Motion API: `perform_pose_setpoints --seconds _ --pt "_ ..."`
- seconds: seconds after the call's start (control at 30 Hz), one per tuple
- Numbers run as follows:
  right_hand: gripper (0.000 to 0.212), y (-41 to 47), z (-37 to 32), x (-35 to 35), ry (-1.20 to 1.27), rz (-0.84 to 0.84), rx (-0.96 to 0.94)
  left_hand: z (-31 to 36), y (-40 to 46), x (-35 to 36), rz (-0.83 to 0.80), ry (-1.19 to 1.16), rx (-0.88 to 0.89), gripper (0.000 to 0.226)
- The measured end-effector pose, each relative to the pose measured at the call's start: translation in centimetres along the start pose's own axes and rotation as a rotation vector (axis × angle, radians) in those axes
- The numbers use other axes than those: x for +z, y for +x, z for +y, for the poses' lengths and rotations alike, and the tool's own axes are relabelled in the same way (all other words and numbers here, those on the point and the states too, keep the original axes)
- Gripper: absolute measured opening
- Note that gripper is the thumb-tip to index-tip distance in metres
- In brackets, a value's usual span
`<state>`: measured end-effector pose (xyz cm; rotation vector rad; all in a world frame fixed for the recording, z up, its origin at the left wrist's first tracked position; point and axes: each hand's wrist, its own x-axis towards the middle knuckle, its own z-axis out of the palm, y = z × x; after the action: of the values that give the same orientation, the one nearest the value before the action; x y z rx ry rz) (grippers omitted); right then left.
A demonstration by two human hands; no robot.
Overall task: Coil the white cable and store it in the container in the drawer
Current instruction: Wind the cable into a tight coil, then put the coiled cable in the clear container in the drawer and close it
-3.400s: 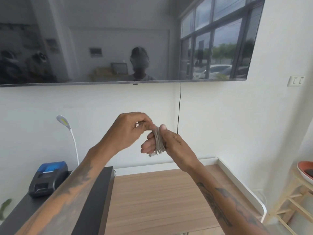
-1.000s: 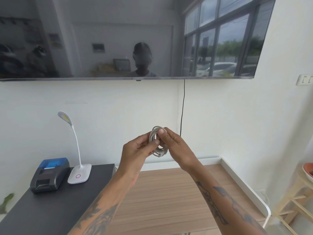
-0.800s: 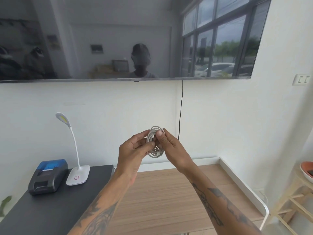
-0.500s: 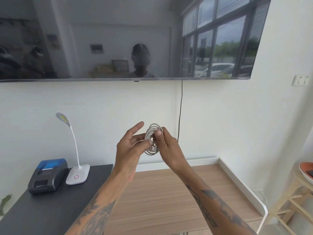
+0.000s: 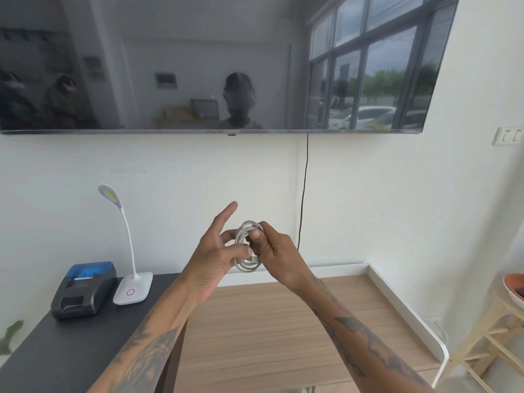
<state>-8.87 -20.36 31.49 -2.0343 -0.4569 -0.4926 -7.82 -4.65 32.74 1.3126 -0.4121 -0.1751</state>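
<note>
The white cable (image 5: 246,245) is wound into a small round coil and held up in the air between both hands, above the wooden worktop (image 5: 283,336). The left hand (image 5: 215,256) is mostly open, forefinger stretched upward, with its thumb resting against the lower loops. The right hand (image 5: 272,251) pinches the coil closed between thumb and fingers. Coiling looks done or nearly so (a plug end shows inside the loops); storing is all still ahead, and neither drawer nor container is in view.

From the left: a dark worktop (image 5: 56,358) carries a black and blue printer (image 5: 85,289) and a white desk lamp (image 5: 129,268). Above hangs a wide wall screen (image 5: 198,63), a thin black cord (image 5: 304,188) dropping from it. At the far right stands a wooden stool (image 5: 499,336).
</note>
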Motion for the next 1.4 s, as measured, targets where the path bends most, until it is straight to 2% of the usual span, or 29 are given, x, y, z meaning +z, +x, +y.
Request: perform_pose_setpoints --seconds 0.1,0.17,0.33,0.43,0.6,0.77,0.9,0.97,1.07,1.17,1.27,1.33,1.4 --pt "0.04 -0.2 0.4 0.1 0.008 -0.009 0.036 -0.2 -0.4 -0.2 0.013 0.203 0.058 0.089" --pt "0.041 -0.1 0.5 -0.1 0.018 0.016 0.066 -0.5 -0.6 -0.6 0.021 0.282 0.092 0.078" --pt "0.042 0.2 0.7 -0.1 -0.041 0.04 0.039 -1.2 -0.6 -0.6 0.231 0.524 0.069 0.037" --pt "0.034 0.3 0.4 0.3 -0.143 0.061 -0.031 -1.5 -0.5 0.3 0.357 0.679 0.056 0.007" --pt "0.024 0.2 0.4 0.8 -0.346 0.051 -0.143 -1.1 -0.6 1.2 0.343 0.995 0.023 0.031" --pt "0.017 0.0 0.6 1.3 -0.433 0.049 -0.234 -1.3 -0.4 1.5 0.371 1.328 -0.015 0.029" --pt "0.01 0.0 1.0 2.2 -0.529 0.028 -0.288 -1.3 -0.2 1.7 0.409 1.394 -0.063 0.021" --pt "0.012 0.1 1.2 2.3 -0.525 0.024 -0.284 -1.3 0.0 1.3 0.363 1.419 -0.074 0.021" --pt "0.02 0.4 1.6 1.3 -0.332 0.002 -0.19 -1.3 0.2 -0.6 0.152 1.222 -0.021 0.021" --pt "0.034 0.8 1.8 -0.1 0.105 -0.048 0.086 -1.6 0.2 -2.5 0.037 0.912 0.081 0.026" --pt "0.035 1.0 2.0 -0.2 0.44 -0.121 0.201 -2.4 0.0 -3.1 -0.064 0.41 0.035 0.028" --pt "0.031 1.0 1.9 0.0 0.572 -0.16 0.224 -2.8 -0.2 -2.9 -0.06 0.099 -0.042 0.036" --pt "0.032 1.2 1.9 0.3 0.492 -0.147 0.186 -3.1 -0.3 -2.4 0.034 -0.02 -0.068 0.039"
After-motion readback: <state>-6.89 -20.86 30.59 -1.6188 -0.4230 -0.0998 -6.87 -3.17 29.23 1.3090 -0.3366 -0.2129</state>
